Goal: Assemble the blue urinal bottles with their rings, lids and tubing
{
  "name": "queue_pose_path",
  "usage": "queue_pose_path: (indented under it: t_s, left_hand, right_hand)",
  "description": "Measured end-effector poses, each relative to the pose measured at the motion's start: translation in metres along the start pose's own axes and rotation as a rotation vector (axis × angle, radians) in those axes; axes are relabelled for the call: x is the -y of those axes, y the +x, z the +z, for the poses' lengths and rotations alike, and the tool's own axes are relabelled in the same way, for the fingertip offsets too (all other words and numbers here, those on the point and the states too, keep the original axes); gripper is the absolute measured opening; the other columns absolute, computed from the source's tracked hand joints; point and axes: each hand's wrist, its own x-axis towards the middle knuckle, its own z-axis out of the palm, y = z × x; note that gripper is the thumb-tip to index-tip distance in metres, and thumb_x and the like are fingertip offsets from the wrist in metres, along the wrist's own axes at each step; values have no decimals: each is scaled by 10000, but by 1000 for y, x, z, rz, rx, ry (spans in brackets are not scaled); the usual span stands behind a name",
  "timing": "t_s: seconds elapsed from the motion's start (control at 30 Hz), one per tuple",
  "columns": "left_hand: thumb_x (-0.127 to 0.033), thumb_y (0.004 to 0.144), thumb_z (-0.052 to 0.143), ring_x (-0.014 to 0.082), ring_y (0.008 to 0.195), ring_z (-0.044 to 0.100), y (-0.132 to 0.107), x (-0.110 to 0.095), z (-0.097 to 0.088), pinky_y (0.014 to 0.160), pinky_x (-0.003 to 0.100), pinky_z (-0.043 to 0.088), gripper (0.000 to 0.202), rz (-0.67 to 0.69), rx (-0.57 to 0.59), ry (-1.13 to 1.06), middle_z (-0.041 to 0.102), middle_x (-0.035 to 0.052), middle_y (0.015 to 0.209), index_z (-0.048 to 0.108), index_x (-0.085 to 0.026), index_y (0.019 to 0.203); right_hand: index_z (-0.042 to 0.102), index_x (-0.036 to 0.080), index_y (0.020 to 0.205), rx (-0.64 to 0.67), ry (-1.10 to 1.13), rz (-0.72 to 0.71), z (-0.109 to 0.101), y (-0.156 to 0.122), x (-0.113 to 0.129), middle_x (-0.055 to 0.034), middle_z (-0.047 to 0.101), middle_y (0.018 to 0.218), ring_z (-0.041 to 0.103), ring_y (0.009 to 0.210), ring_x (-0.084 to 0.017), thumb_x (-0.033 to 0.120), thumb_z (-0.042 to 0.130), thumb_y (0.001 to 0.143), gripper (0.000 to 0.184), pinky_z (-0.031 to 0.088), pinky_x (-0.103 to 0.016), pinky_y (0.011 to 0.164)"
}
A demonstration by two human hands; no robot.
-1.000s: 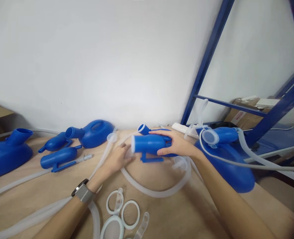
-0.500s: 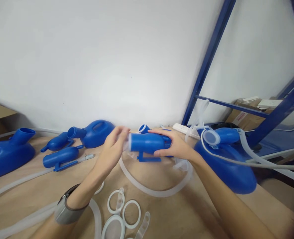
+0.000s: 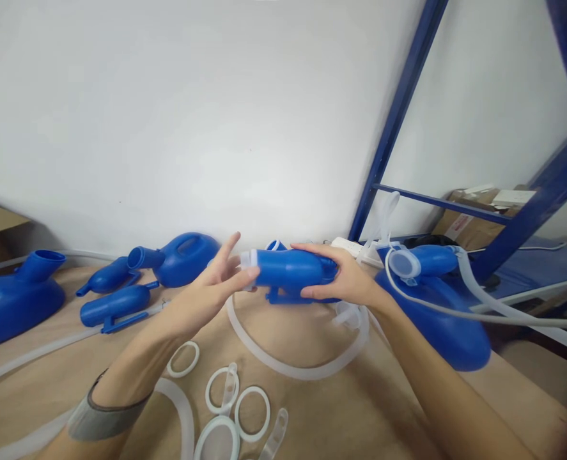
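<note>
A small blue plastic bottle (image 3: 287, 267) lies sideways above the table, its handle bar beneath. My right hand (image 3: 343, 275) is closed round its rounded right end, thumb in front and fingers over the top. A translucent white cap (image 3: 248, 259) sits at the bottle's left mouth. My left hand (image 3: 220, 278) is at this cap: the thumb lies across its near side, the index finger points up and away, and the other fingers are curled and partly hidden. Behind the bottle, another blue spout (image 3: 276, 245) shows in part.
White rings (image 3: 253, 414) and clear perforated straps (image 3: 276, 434) lie near the front. A translucent hose (image 3: 302, 372) curves below my hands. Blue jugs (image 3: 187, 259) and small blue bottles (image 3: 115, 305) stand left; a large blue jug (image 3: 436, 319) and a blue metal frame (image 3: 398, 121) are right.
My left hand has turned, its index finger now raised and its thumb across the cap. The bottle has shifted slightly right and up in my right hand.
</note>
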Motion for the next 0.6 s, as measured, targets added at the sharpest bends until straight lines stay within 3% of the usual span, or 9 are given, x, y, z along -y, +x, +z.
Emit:
queue_pose_path:
  t_s: [0.1,0.2,0.3,0.43,0.6]
  left_hand:
    - [-529,872,791,336,1294,648,3,5,-1,1082,504,540,818,146,55,87,590,139,1516,394,-303,1551]
    - [-536,898,766,363,1414,553,5,7,-3,1163,517,490,656,292,83,247,568,126,1552,558,-260,1456]
    - [-494,908,766,357,1501,459,3,6,-9,1214,506,444,689,318,127,338,495,77,1629,538,-312,1533]
    - [-430,868,803,354,1393,588,-5,-1,-17,1063,470,588,743,276,171,393,501,52,1624,516,-386,1552]
    - [-435,795,820,357,1090,738,-14,-13,-18,805,398,655,731,372,56,553,631,96,1499,618,-308,1486]
  right_hand:
    - [696,228,1396,3,16,15,-2,0,-1,-116,727,1380,695,1257,-342,485,925,688,787,550,-448,1091]
    - [703,230,1388,17,26,27,-4,-1,-2,-120,725,1383,689,1269,-349,490,930,678,790,550,-454,1092]
    - [698,238,1395,9,75,30,-7,-1,-5,-123,727,1379,696,1256,-356,524,912,691,790,561,-469,1073]
    - [697,248,1396,27,103,33,-10,-2,-5,-118,731,1371,694,1256,-362,535,924,669,813,562,-490,1071]
    - [697,247,1394,34,123,8,-5,-2,3,-114,722,1386,678,1285,-342,506,944,666,811,562,-453,1079]
